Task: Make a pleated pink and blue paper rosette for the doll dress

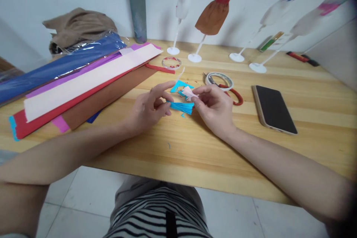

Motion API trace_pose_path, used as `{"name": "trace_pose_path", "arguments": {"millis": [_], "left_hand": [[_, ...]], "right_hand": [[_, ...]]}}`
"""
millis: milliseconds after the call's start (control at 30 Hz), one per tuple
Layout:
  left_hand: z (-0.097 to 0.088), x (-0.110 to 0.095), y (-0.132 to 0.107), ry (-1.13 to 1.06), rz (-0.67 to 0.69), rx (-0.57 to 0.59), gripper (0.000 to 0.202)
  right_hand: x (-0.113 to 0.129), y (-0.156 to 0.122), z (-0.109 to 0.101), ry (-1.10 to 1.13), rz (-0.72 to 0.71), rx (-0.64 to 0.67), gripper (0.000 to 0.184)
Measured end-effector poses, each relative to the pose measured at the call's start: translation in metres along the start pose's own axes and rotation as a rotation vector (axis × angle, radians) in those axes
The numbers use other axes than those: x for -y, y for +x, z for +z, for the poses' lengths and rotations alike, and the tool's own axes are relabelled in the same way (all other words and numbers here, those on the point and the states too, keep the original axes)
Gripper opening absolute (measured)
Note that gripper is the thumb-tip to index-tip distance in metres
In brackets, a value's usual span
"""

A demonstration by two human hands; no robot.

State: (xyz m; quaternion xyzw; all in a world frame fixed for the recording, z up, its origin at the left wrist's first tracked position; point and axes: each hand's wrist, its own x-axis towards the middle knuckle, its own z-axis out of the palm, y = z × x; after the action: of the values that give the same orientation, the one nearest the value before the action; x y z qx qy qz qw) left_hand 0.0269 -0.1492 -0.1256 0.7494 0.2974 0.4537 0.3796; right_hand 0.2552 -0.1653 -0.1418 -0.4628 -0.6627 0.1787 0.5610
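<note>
My left hand (149, 108) and my right hand (213, 106) meet over the middle of the wooden table (195, 148). Between them is a small piece of fringed light-blue crepe paper (182, 106), pinched at its left end by my left thumb and fingers, with the forefinger stretched out above it. My right hand pinches a small pale pink paper piece (189, 92) just above the blue one. A loose light-blue scrap (178, 85) lies behind them.
Long folded crepe sheets (83, 81) in blue, purple, pink, red and brown lie at left. A tape roll (220, 79) and red-handled scissors (235, 96) sit behind my right hand, a black phone (273, 108) at right. White stands with wrapped bottles (195, 57) and a metal flask (137, 7) line the wall.
</note>
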Motion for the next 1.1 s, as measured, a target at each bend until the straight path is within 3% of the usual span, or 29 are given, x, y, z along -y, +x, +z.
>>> {"name": "trace_pose_path", "arguments": {"millis": [100,167,333,567,667,900,1000,1100], "left_hand": [[0.001,-0.001,-0.006,0.247,0.245,-0.029,0.050],[0.001,-0.003,-0.008,0.356,0.339,-0.016,0.051],[0.001,-0.004,-0.006,0.396,0.344,0.054,0.049],[0.001,-0.005,-0.002,0.325,0.156,0.108,0.048],[0.002,-0.006,-0.001,0.223,0.102,0.097,0.048],[0.003,-0.015,0.007,-0.174,-0.382,0.008,0.054],[0.002,-0.024,0.012,-0.291,-0.551,-0.045,0.055],[0.001,-0.036,0.016,-0.390,-0.676,-0.073,0.054]], "right_hand": [[-0.006,0.002,0.003,0.135,0.085,-0.007,0.016],[-0.007,0.002,0.004,0.197,0.103,0.026,0.023],[-0.006,0.001,0.001,0.208,0.034,0.130,0.022],[-0.011,0.001,-0.004,0.131,-0.089,0.148,0.007],[-0.003,-0.001,-0.007,0.016,-0.158,0.154,0.009],[0.014,-0.007,-0.009,-0.320,-0.723,0.121,0.061],[0.015,-0.008,-0.007,-0.428,-0.804,0.086,0.063],[0.016,-0.008,-0.004,-0.502,-0.858,0.093,0.050]]}}
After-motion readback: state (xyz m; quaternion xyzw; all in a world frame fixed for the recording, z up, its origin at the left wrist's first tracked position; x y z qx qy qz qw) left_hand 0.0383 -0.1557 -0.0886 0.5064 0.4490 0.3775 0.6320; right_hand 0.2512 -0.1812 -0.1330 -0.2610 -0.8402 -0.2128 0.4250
